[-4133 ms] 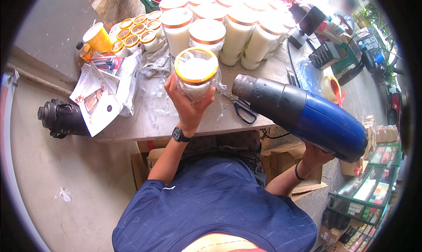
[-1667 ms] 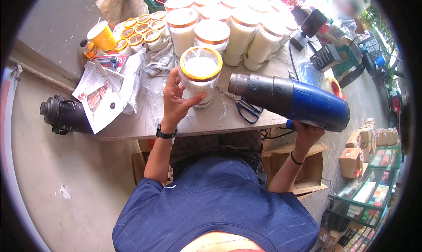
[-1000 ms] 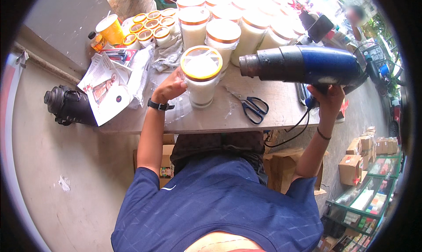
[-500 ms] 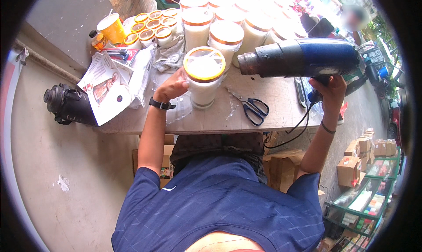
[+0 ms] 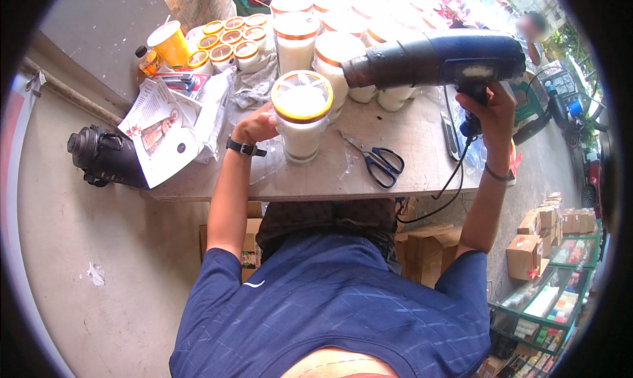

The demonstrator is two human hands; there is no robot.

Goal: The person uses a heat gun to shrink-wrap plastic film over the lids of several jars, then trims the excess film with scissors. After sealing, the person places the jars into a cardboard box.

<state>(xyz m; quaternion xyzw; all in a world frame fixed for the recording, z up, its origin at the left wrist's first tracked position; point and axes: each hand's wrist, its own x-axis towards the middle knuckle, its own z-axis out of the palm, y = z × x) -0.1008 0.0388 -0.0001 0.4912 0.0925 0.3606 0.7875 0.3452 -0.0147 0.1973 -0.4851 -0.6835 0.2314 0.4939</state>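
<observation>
My left hand grips the left side of a tall glass candle jar with a gold-rimmed lid. Clear wrap shows across the lid, and the jar stands upright on the table. In my right hand is a blue and black heat gun, gripped by its handle. Its nozzle points left, above and to the right of the jar, apart from it. Black-handled scissors lie partly open to the right of the jar.
Several tall wrapped jars crowd the table's far side, with smaller gold-lidded jars at left. A utility knife lies near the heat gun's cord. A black flask, papers and a yellow cup stand left.
The heat gun has moved up and left, its nozzle nearer the jar's lid and tilted. The jar has shifted slightly left. My left hand keeps its hold.
</observation>
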